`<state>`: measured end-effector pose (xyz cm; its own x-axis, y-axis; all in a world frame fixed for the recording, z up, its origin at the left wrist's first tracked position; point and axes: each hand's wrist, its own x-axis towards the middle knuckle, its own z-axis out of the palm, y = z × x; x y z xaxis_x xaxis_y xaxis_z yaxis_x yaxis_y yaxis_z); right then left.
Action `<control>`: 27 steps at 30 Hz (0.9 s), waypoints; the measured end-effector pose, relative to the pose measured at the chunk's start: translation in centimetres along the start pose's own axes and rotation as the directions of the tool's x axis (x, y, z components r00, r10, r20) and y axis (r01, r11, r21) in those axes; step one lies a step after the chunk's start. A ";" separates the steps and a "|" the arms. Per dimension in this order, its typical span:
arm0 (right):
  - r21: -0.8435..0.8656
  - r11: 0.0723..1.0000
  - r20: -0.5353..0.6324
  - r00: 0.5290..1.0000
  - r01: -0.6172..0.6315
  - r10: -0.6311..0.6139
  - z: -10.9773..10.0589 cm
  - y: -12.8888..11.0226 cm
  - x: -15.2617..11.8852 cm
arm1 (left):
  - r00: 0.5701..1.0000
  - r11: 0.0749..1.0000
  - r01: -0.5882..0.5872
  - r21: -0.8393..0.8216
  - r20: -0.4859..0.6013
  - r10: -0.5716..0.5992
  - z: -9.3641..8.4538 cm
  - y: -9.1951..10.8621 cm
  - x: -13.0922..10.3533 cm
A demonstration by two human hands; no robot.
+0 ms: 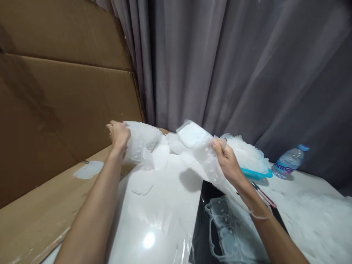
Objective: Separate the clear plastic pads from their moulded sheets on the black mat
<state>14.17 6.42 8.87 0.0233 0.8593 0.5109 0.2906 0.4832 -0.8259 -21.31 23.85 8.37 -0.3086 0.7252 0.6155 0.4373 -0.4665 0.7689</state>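
My left hand (pixel 118 136) is closed on the edge of a crumpled white translucent sheet (pixel 143 139) at the back of the white surface. My right hand (pixel 226 158) pinches a dotted translucent plastic sheet (pixel 205 154), which hangs down toward the black board (pixel 200 212). A short pale stick-like piece (pixel 224 144) also pokes out of my right fingers; its kind cannot be made out. Between my hands lie several thin white cut pieces (pixel 161 152). On the black board rests a clear sheet with cut-out outlines (pixel 224 234), partly under my right forearm.
A teal tray (pixel 257 174) heaped with white pieces (pixel 246 152) stands right of my hand, beside a water bottle (pixel 290 161). A pink-handled tool (pixel 265 196) lies near the board. Cardboard (pixel 68 99) rises at left, with a grey curtain (pixel 187 66) behind.
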 end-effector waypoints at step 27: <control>0.384 0.891 0.162 0.968 -0.242 0.193 -2.0 3.2 -0.5 | 0.927 0.806 -0.186 0.562 0.372 -0.045 2.4 7.9 0.6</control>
<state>16.96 7.23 6.44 -0.0767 0.9519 0.2966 -0.1135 0.2872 -0.9511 -16.04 21.82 14.38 0.0082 0.8818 0.4715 0.8849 -0.2261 0.4073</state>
